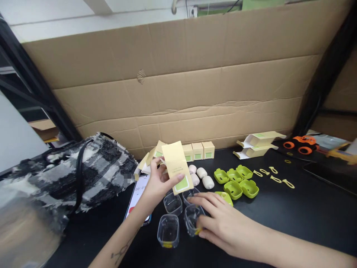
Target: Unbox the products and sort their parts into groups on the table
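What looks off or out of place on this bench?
An orange toy truck sits at the far right among packaging parts. The cardboard backdrop is creased, with a dent upper left. Otherwise orderly: the left hand holds a yellow box; the right hand grips a clear case.

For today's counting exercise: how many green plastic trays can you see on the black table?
6. Five green trays sit clustered right of centre: three in a back row, two in front. A sixth lies partly hidden behind the right hand; more may be hidden.

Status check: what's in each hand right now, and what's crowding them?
Left hand holds a yellow carton, raised. Right hand grips a clear plastic cup on the black table. More clear cups and green trays close by.
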The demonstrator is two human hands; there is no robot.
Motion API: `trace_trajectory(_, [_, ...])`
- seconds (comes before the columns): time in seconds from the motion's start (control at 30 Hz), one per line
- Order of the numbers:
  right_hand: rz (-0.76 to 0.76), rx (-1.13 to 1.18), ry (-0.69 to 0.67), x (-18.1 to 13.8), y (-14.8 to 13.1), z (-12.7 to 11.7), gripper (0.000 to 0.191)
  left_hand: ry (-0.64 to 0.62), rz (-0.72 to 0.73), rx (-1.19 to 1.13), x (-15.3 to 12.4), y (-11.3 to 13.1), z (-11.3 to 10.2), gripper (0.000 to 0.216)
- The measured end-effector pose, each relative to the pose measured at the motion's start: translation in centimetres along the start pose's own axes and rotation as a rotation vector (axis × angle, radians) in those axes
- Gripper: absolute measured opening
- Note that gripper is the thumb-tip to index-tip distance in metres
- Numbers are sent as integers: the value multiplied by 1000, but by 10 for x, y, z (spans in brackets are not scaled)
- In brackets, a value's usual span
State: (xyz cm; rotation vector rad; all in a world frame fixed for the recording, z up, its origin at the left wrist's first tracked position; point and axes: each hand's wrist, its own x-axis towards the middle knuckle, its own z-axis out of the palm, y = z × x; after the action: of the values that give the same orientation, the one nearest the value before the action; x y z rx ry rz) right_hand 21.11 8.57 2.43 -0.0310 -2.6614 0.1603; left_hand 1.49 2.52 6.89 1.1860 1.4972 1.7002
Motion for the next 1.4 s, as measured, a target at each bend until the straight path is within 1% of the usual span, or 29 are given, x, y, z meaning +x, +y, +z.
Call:
trace_trajectory(0.03, [6, -9, 41, 0, 2, 1, 14, 1, -42, -36, -3, 1, 3, 57])
trace_trajectory(0.1, [-8, -80, 207, 1, 7, -2, 21, 13, -103, -102, -8, 4, 9, 52])
trace_trajectory(0.17, [-92, -259, 382, 2, 11, -9, 25, 14, -151, -184, -12, 5, 14, 50])
trace_trajectory(0.23, [-194, -458, 475, 5, 14, -16, 31, -53, -208, -262, -16, 5, 21, 48])
trace_trajectory(0.3, [-240, -545, 492, 7, 16, -22, 28, -144, -258, -322, -20, 4, 27, 48])
trace_trajectory(0.37, [-249, -549, 517, 8, 17, -26, 25, -186, -312, -366, -23, 3, 32, 50])
trace_trajectory(0.47, [-269, -554, 538, 8, 18, -27, 26, -162, -394, -409, -24, 5, 35, 51])
trace_trajectory(0.57, [-298, -515, 579, 7, 20, -25, 27, -183, -441, -466, -21, 7, 33, 43])
trace_trajectory(0.63, [-333, -483, 584, 7, 19, -24, 27, -161, -444, -476, -18, 6, 32, 43])
trace_trajectory(0.73, [-380, -507, 552, 9, 15, -23, 14, 1, -399, -390, -17, 2, 34, 56])
trace_trajectory(0.8, [-394, -529, 543, 10, 10, -24, 18, 68, -326, -330, -19, -1, 37, 68])
trace_trajectory(0.87, [-367, -509, 516, 10, 7, -26, 24, 53, -253, -305, -21, -2, 40, 73])
trace_trajectory(0.9, [-355, -484, 494, 10, 8, -29, 25, 36, -245, -293, -22, -1, 41, 73])
trace_trajectory(0.97, [-348, -450, 461, 9, 17, -37, 25, 8, -284, -262, -22, 0, 40, 69])
trace_trajectory(1.03, [-285, -476, 484, 6, 40, -51, 21, 31, -285, -249, -20, 0, 35, 65])
trace_trajectory(1.07, [-191, -522, 511, 4, 56, -60, 18, 60, -253, -248, -18, 0, 33, 64])
trace_trajectory(1.1, [-61, -579, 545, 1, 75, -70, 15, 91, -207, -250, -16, -1, 30, 62])
trace_trajectory(1.13, [103, -658, 558, -3, 95, -81, 13, 115, -160, -250, -14, -1, 28, 59])
trace_trajectory(1.17, [278, -756, 540, -7, 117, -91, 13, 128, -129, -243, -13, -2, 26, 56])
trace_trajectory(1.2, [370, -793, 540, -13, 138, -100, 15, 125, -120, -231, -13, -3, 25, 53])
trace_trajectory(1.3, [551, -860, 560, -32, 193, -114, 24, 74, -137, -219, -14, -5, 24, 45])
trace_trajectory(1.4, [671, -867, 527, -50, 225, -109, 27, 23, -154, -210, -17, -6, 26, 40])
